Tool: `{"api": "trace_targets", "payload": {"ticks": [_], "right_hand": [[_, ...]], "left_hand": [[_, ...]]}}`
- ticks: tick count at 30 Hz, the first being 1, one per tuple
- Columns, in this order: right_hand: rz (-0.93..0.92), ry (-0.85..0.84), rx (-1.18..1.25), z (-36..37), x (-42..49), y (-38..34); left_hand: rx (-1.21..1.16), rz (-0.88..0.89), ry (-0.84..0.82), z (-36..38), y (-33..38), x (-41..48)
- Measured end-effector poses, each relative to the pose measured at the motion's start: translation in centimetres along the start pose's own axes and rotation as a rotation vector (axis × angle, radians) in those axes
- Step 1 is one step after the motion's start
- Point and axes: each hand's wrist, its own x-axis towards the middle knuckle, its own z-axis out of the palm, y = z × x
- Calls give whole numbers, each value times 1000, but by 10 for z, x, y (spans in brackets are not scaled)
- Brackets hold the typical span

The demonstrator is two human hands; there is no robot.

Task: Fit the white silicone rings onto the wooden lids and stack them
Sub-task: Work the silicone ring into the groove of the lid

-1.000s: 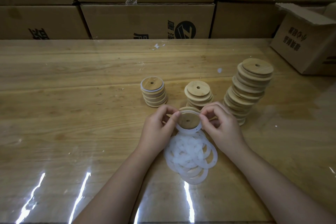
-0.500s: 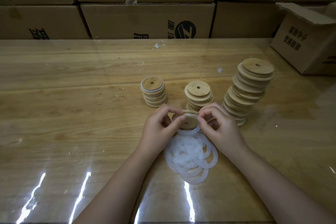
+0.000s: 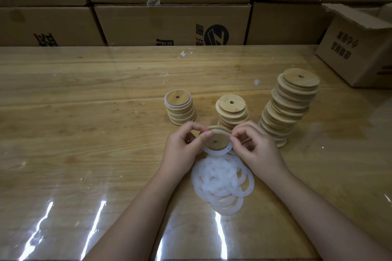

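Note:
A round wooden lid [image 3: 216, 141] with a centre hole is held between both hands, tilted toward me, with a white silicone ring [image 3: 214, 152] around its lower edge. My left hand [image 3: 184, 148] pinches the lid's left rim and my right hand [image 3: 255, 149] pinches its right rim. A loose pile of white rings [image 3: 222, 182] lies just below the hands. Behind stand three lid stacks: a short left stack [image 3: 179, 110] whose top lid bears a ring, a short middle stack [image 3: 232, 112], and a tall leaning right stack [image 3: 289, 106].
The wooden table [image 3: 84, 112] has a glossy clear cover. Cardboard boxes [image 3: 169, 23] line the far edge, and an open carton [image 3: 358, 48] sits at the right rear. Small white scraps [image 3: 184, 53] lie near the back.
The lid with its ring stayed between my hands; my fingers have shifted around the rim, and the ring shows more fully along the lid's lower edge.

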Motion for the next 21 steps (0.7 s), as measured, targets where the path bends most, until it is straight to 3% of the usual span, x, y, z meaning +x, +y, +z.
{"api": "trace_targets", "payload": {"ticks": [21], "right_hand": [[85,-77,-40,0,1,-2]], "left_hand": [[11,-69,40,-2,-1,1]]}}
